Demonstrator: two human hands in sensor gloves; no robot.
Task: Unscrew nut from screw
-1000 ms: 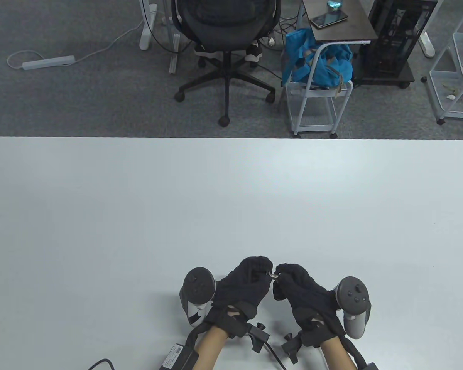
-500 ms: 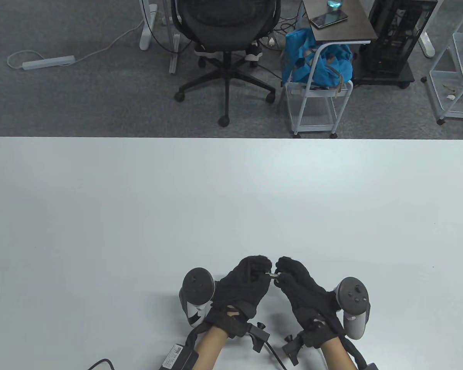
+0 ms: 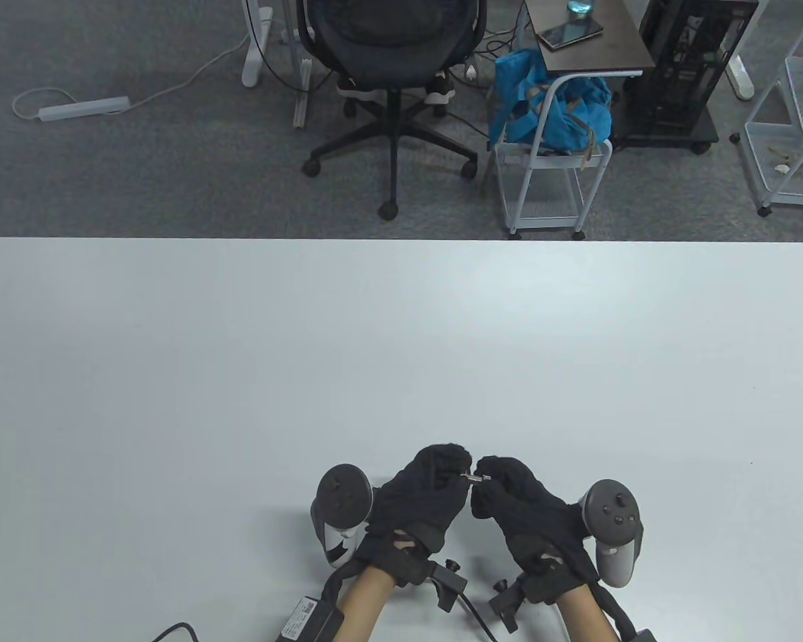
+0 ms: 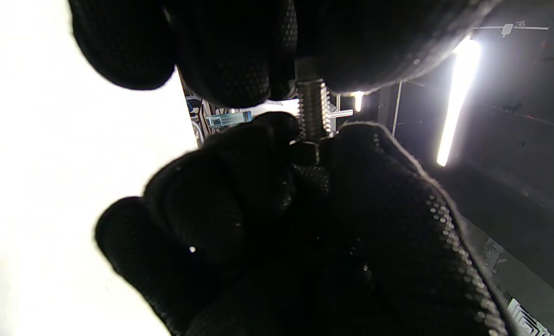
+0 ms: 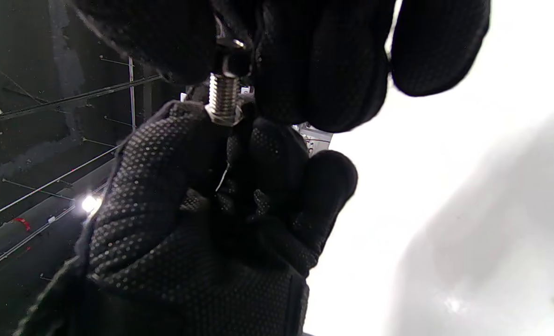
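A small metal screw [image 3: 475,477] is held level between both gloved hands above the near middle of the white table [image 3: 401,348]. My left hand [image 3: 458,476] grips the head end of the screw. My right hand [image 3: 490,480] pinches the dark nut on the other end. In the left wrist view the bare thread [image 4: 312,109] runs down from my left hand [image 4: 300,70] to the nut [image 4: 305,151] between the right hand's fingertips [image 4: 262,144]. In the right wrist view the thread [image 5: 223,98] shows between my right hand [image 5: 227,46] and the left glove [image 5: 174,154].
Black trackers sit on the backs of the left hand [image 3: 344,498] and the right hand [image 3: 612,515]. Cables trail off the table's near edge [image 3: 174,632]. An office chair [image 3: 391,53] and a white cart [image 3: 549,167] stand on the floor beyond the table.
My right hand's fingers rolled up around the nut half a second ago and have rolled back down. The left hand and the screw stayed in place.
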